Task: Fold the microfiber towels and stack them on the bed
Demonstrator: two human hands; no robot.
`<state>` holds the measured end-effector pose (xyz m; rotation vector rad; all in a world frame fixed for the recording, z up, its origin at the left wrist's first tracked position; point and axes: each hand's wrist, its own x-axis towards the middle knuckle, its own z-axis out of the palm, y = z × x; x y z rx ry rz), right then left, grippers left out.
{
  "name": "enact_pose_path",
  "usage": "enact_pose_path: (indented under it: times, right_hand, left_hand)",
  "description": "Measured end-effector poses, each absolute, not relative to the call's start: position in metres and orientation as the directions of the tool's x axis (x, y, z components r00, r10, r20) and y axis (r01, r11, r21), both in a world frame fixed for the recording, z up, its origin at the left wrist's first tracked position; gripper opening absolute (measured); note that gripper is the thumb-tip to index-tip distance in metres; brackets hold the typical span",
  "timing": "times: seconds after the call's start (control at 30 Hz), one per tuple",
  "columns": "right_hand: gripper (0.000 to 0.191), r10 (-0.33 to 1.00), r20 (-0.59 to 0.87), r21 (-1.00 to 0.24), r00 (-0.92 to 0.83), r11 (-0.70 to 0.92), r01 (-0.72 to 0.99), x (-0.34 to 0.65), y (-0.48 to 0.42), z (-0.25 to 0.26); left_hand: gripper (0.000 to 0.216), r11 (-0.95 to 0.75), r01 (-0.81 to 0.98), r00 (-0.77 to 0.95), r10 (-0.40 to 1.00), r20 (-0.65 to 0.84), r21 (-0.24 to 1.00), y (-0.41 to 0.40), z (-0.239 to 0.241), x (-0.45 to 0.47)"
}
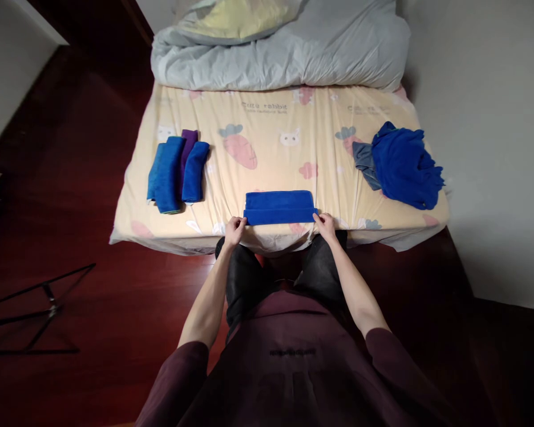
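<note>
A blue towel [279, 207] lies folded into a long strip at the near edge of the bed [267, 127]. My left hand [235, 229] pinches its near left corner with curled fingers. My right hand [326, 225] grips the near right corner the same way. On the bed's left side lie three folded towels [175, 171], two blue and one purple, side by side. A loose heap of blue and grey cloths [403, 164] sits at the bed's right edge.
A bunched grey and yellow duvet [280, 47] covers the far end of the bed. Dark red wooden floor [71, 196] surrounds the bed. A black metal stand [40, 305] lies on the floor at left. A white wall [493, 148] runs along the right.
</note>
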<state>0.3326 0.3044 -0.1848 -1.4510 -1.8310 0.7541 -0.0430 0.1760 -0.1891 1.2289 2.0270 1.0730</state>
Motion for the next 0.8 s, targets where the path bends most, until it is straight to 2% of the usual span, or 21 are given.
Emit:
enact_pose_path:
  times: [0.27,0.43,0.53,0.6,0.67,0.8]
  right_hand:
    - [0.055,0.978,0.154,-0.801,-0.142,0.208,0.562,0.332,0.306,-0.188]
    - [0.053,0.995,0.095,-0.84,-0.029,0.096,0.533,0.333,0.304,-0.185]
    - [0.042,0.985,0.173,-0.833,0.021,0.135,0.536,0.333,0.296,-0.175]
    - [0.032,0.96,0.278,-0.789,-0.035,0.249,0.561,0.332,0.288,-0.164]
    - [0.024,0.922,0.348,-0.726,-0.168,0.379,0.574,0.328,0.282,-0.153]
    - [0.035,0.816,0.324,-0.606,-0.479,0.568,0.557,0.317,0.279,-0.144]
  left_hand:
    - [0.032,0.272,0.475,-0.441,0.896,-0.041,0.837,0.177,-0.186,-0.042]
    - [0.035,0.345,0.352,-0.533,0.838,-0.117,0.87,0.17,-0.178,-0.036]
    - [0.031,0.295,0.38,-0.547,0.836,-0.044,0.876,0.163,-0.167,-0.031]
    - [0.028,0.213,0.48,-0.507,0.859,0.071,0.851,0.161,-0.159,-0.027]
    - [0.03,0.116,0.586,-0.407,0.898,0.167,0.802,0.163,-0.151,-0.023]
    - [0.046,-0.079,0.716,-0.066,0.981,0.18,0.694,0.175,-0.147,-0.017]
